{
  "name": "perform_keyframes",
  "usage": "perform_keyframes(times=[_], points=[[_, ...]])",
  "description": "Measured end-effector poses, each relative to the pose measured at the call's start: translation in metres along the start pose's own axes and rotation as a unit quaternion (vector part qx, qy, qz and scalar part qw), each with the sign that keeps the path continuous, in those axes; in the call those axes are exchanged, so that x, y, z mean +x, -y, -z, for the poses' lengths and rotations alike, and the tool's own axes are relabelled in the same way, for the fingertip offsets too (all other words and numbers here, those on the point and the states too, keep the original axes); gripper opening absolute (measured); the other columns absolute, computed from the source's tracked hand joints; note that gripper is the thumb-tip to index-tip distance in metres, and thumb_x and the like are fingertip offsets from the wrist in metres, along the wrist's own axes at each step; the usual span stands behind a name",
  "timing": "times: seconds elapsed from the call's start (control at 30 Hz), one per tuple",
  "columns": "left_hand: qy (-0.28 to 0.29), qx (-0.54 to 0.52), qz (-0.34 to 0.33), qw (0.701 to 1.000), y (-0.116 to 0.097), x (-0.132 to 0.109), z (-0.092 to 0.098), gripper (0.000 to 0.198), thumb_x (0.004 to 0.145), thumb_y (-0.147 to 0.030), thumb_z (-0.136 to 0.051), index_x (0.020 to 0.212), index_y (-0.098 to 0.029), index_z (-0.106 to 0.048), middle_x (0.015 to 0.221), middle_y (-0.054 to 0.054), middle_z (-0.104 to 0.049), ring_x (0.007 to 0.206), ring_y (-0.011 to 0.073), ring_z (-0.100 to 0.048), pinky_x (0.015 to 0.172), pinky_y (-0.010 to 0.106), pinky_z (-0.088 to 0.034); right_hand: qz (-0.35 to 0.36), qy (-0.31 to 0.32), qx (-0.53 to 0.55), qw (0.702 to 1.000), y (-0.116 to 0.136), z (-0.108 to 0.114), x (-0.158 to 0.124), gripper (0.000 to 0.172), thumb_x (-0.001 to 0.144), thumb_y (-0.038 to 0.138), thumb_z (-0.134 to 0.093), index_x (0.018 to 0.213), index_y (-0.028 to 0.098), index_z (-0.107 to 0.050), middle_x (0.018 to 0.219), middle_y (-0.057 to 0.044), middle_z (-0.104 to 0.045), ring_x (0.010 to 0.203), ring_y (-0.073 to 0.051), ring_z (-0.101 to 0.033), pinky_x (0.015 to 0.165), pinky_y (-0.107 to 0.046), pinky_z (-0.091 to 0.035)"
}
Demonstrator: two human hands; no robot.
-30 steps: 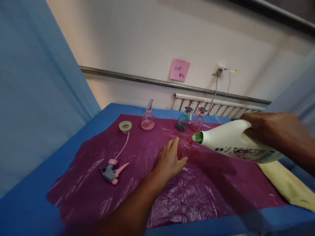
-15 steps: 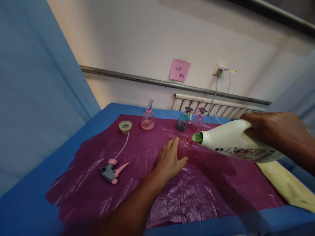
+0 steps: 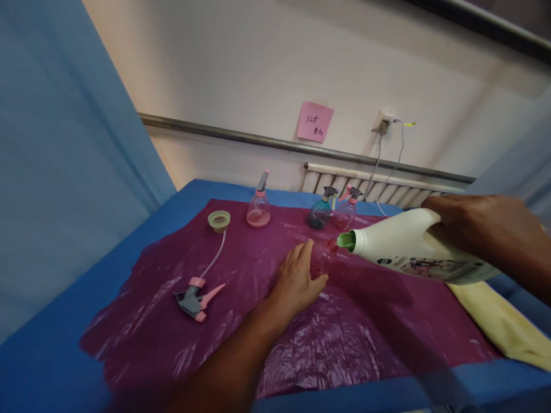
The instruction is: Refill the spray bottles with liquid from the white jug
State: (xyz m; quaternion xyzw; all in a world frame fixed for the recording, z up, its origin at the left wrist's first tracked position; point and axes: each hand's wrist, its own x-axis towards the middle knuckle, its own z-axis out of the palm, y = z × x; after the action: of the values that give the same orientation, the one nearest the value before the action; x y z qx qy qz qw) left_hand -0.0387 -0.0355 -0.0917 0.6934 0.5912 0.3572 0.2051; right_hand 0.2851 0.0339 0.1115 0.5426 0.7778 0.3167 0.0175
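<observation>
My right hand [image 3: 469,223] grips the handle of a pale detergent jug [image 3: 400,238], tilted so that its green spout points left. The spout is at the open red-rimmed neck of a clear spray bottle [image 3: 322,258]. Around the side of that bottle curls my left hand [image 3: 299,278], which steadies it upright; part of the bottle is hidden by the fingers. A grey and pink spray head [image 3: 191,301] lies on the purple plastic sheet [image 3: 241,269] to the left, its tube running up to a small greenish cap [image 3: 218,221].
Behind stand a spray bottle with pink liquid [image 3: 258,213], a teal spray bottle [image 3: 319,215] and another pink-necked spray bottle [image 3: 345,213]. A folded yellow cloth [image 3: 501,324] lies at right. The blue-covered table [image 3: 47,350] meets a wall with a metal rail [image 3: 241,136].
Almost nothing differs. The jug stays tilted at the bottle's neck, and both hands keep their places.
</observation>
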Motion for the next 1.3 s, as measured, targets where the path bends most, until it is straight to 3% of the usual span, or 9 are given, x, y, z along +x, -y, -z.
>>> perform_keyframes(times=[1.3], points=[[0.002, 0.002, 0.007, 1.0, -0.0043, 0.0007, 0.0019, 0.088, 0.09, -0.033, -0.078, 0.169, -0.016, -0.043, 0.168, 0.02, -0.054, 0.158, 0.0389, -0.051, 0.133, 0.055, -0.04, 0.012, 0.009, -0.019, 1.0, -0.0028, -0.001, 0.0011, 0.02, 0.092, 0.037, -0.052, 0.098, 0.033, -0.07, 0.088, -0.001, -0.079, 0.07, -0.026, -0.071, 0.053, -0.033, -0.026]])
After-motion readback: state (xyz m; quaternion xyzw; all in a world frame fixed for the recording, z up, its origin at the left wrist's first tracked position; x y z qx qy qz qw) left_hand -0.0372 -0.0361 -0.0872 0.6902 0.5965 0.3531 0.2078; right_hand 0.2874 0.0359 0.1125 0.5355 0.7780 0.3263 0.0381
